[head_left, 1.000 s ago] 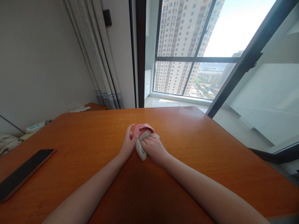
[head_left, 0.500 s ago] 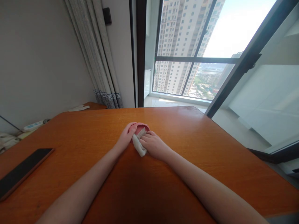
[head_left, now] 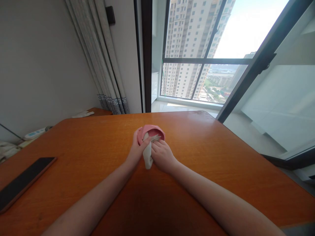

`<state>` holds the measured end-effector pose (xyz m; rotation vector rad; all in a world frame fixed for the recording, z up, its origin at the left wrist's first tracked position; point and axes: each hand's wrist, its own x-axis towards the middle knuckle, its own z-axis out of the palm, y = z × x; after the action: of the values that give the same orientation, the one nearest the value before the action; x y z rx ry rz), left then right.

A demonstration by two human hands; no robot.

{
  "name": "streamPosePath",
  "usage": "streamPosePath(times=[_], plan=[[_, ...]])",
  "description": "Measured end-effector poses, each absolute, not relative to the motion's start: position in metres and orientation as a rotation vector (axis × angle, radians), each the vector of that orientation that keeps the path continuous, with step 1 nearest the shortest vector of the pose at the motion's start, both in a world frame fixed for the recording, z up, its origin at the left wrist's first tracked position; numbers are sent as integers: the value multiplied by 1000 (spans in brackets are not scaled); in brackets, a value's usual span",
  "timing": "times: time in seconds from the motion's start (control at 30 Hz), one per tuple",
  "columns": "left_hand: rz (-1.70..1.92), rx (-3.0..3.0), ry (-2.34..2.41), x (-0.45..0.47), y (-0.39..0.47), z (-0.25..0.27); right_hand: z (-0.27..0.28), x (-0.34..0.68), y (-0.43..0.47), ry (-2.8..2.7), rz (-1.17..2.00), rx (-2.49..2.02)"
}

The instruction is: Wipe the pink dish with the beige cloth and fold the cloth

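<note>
A pink bowl (head_left: 153, 128) is tilted so that its opening faces me, over the middle of the wooden table. My left hand (head_left: 137, 146) grips its left rim, with the thumb over the edge. A whitish cloth (head_left: 148, 156) hangs out of the bowl, and part of it lies inside. My right hand (head_left: 162, 154) is closed on the cloth, its fingertips reaching into the bowl and partly hidden there.
The brown wooden table (head_left: 103, 137) spreads around my arms. A dark phone (head_left: 24, 182) lies at the left. White strips (head_left: 83, 114) rest by the far left corner, below a grey curtain (head_left: 98, 59). A window (head_left: 206, 61) stands beyond the table.
The bowl has been turned and raised a little, so more of its outside and opening shows. The cloth hangs straighter, and my right hand has shifted slightly.
</note>
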<state>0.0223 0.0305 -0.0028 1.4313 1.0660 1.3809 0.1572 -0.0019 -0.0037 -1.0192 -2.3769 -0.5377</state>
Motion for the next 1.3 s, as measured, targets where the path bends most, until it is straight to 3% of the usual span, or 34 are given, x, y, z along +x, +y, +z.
streamPosePath(times=[0.37, 0.63, 0.9, 1.13, 1.3], plan=[[978, 1760, 1188, -4, 52, 16, -9, 156, 4, -2564, -458, -971], [1314, 1742, 1150, 16, 28, 10, -10, 162, 4, -2444, -488, -978], [881, 1938, 1134, -7, 47, 30, -3, 153, -1, -2658, -462, -1022], [1345, 1623, 1069, 22, 23, 3, -13, 163, 8, -2461, -345, -1117], [1207, 1651, 1088, 17, 31, 2, -8, 164, 11, -2497, -324, -1063]])
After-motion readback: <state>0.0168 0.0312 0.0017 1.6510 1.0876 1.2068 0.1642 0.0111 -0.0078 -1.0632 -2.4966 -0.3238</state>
